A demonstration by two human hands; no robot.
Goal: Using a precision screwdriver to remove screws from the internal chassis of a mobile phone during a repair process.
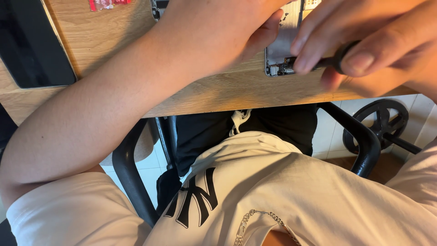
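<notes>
An opened phone (283, 45) with its silver inner frame and small parts showing lies on a wooden table (104, 41) near the front edge. My left hand (227, 27) rests on the phone's left side, thumb against its edge. My right hand (364, 41) pinches a thin black-handled screwdriver (334, 61), its tip hidden behind my fingers at the phone's lower corner.
A dark tablet (32, 43) lies at the table's left. A small red packet (107, 4) sits at the top edge. Below the table are a black chair's armrests (364, 141), my lap, a cream shirt, and a black weight plate (380, 123) on the tiled floor.
</notes>
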